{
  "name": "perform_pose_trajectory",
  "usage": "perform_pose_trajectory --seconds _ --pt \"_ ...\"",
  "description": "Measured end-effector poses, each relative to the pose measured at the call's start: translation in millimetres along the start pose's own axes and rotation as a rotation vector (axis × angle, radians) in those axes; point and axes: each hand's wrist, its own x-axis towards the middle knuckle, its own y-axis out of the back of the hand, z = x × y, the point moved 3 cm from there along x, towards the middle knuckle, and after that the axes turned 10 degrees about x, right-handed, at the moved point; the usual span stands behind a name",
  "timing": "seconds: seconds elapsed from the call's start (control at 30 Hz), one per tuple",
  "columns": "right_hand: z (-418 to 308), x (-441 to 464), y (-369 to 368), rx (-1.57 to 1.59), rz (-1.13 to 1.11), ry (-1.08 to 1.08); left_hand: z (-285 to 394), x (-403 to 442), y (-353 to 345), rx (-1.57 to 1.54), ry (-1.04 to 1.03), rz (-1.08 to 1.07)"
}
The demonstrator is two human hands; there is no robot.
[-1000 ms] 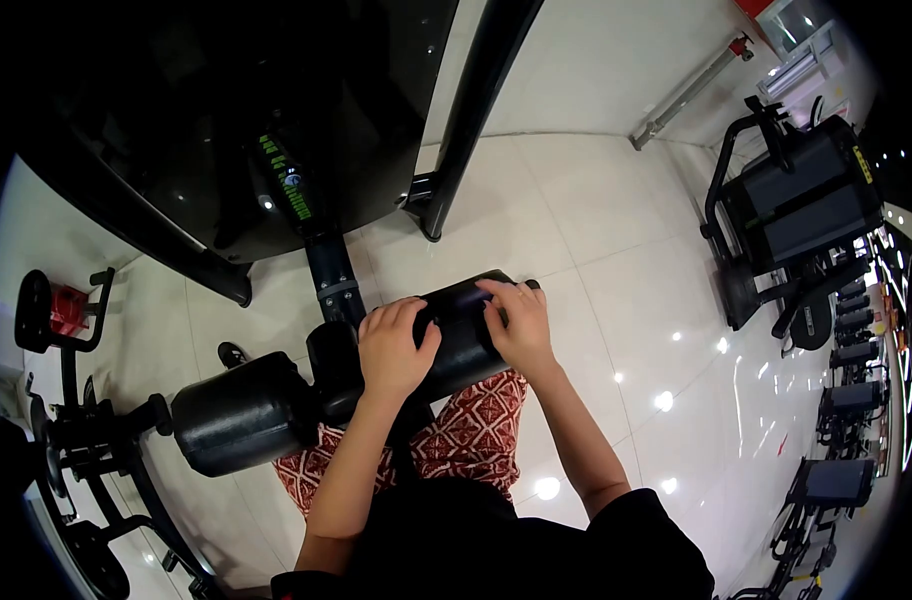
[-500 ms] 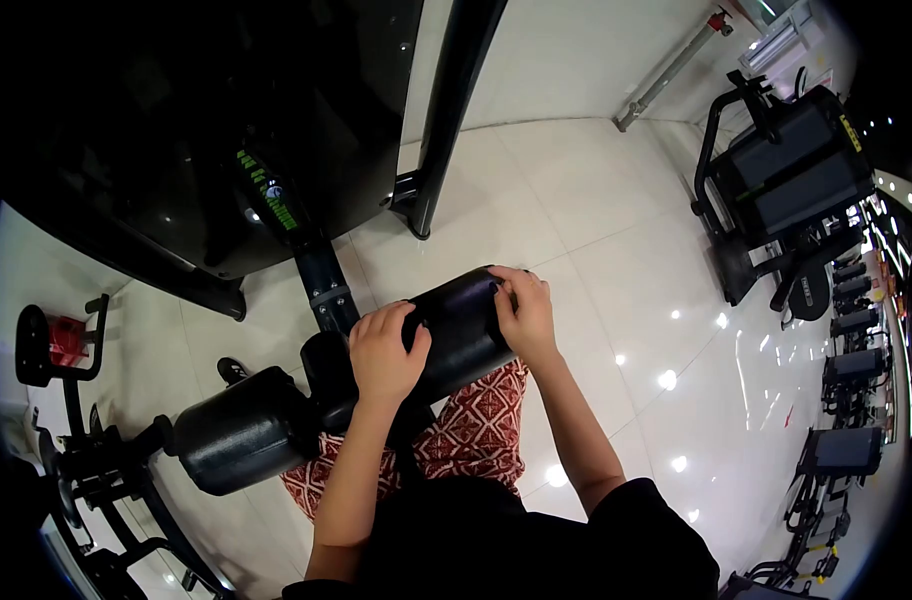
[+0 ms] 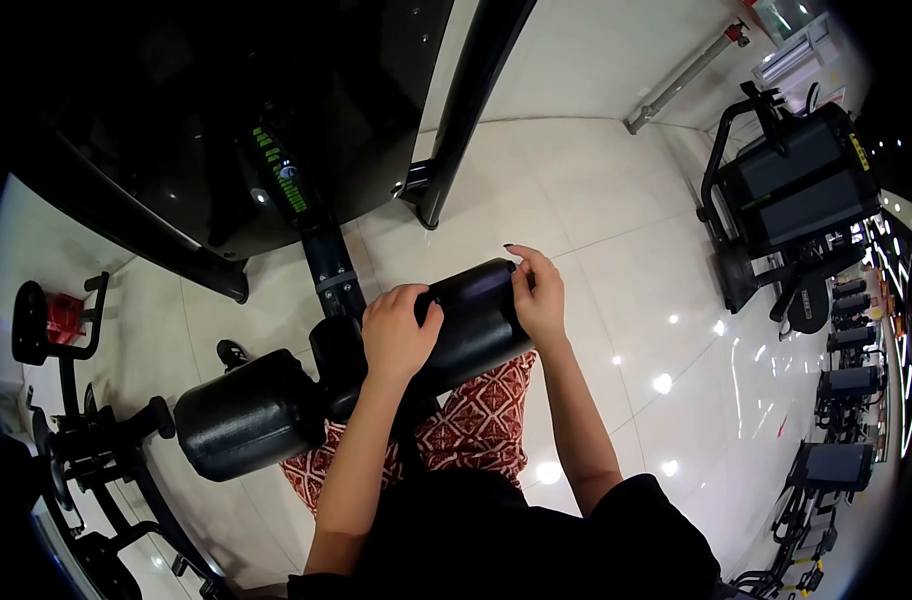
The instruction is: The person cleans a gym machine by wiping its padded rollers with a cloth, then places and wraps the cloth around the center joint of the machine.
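Note:
A black padded roller (image 3: 473,318) of an exercise machine crosses above my lap, over the patterned red trousers (image 3: 473,420). My left hand (image 3: 401,330) curves over its inner end, thumb apart from the fingers. At the outer end is my right hand (image 3: 542,300), thumb side by the pad's edge and one finger stretched out past it. Whether its hidden fingers touch the pad I cannot tell. A second black roller (image 3: 251,415) sits to the left on the same bar, with no hand on it. A black metal arm (image 3: 334,270) joins the rollers to the machine.
The machine's dark housing (image 3: 226,100) rises ahead, with a slanted frame leg (image 3: 466,120) beside it. More gym equipment (image 3: 106,450) stands at left, and a large black machine (image 3: 791,185) at right. Several machines line the far right. A shoe (image 3: 233,353) shows on the tiled floor.
My right hand has loosened at the roller's outer end, and a finger now extends beyond it. The left hand stays on the roller. The view has shifted slightly.

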Motion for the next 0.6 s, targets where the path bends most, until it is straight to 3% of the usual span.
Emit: perform_pose_trajectory --seconds 0.07,0.17,0.27,0.33,0.4,0.43,0.53,0.6 --pt "-3 -2 0 0.006 0.014 -0.001 0 1 0 0.001 0.006 -0.025" --pt "-21 -8 2 -0.157 -0.055 0.347 2 -1 1 0.015 -0.014 0.001" --pt "-16 -6 4 -0.105 -0.097 0.241 4 -4 2 0.024 -0.03 0.034" --pt "-8 -7 -1 -0.091 -0.022 0.23 4 -5 2 0.019 -0.03 0.034" --pt "7 -8 -1 0.023 0.145 -0.035 3 -7 1 0.021 -0.062 0.074" --pt "6 -10 -1 0.046 0.203 -0.056 4 -8 2 0.021 -0.063 0.073" --pt "1 -15 2 0.099 0.23 -0.077 6 -9 4 0.019 -0.071 0.063" --pt "-4 -19 2 -0.05 0.13 0.168 8 -12 5 0.023 -0.113 0.104"
